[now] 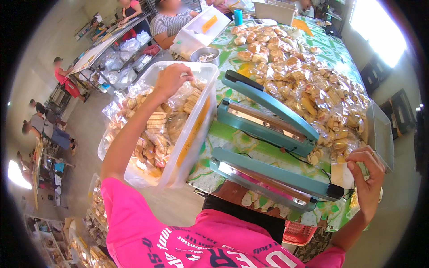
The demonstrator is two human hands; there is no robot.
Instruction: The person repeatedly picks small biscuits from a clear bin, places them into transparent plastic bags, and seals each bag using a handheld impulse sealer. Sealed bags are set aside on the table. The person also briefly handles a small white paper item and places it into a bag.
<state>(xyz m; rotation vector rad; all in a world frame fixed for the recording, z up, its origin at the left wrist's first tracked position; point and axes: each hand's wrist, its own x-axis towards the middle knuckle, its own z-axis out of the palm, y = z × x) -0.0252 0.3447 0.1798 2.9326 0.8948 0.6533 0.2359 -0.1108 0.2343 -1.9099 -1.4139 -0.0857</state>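
Observation:
My left hand is over the far end of a clear plastic bin. Its fingers bend loosely downward, and nothing shows in them. Clear bags of sliced, golden bread pieces fill the bin. My right hand hovers off the table's right side, thumb and fingers curved but apart. Beside its fingertips lies a pale flat packet. Between my hands are two teal bar heat sealers: the farther one has its arm raised, while the nearer one lies close to the table's front edge.
A heap of bagged bread pieces covers the table's right side, with round buns farther back. A metal bowl stands beyond the bin. Across the table a person in a striped shirt is by a white bin. A red basket sits below.

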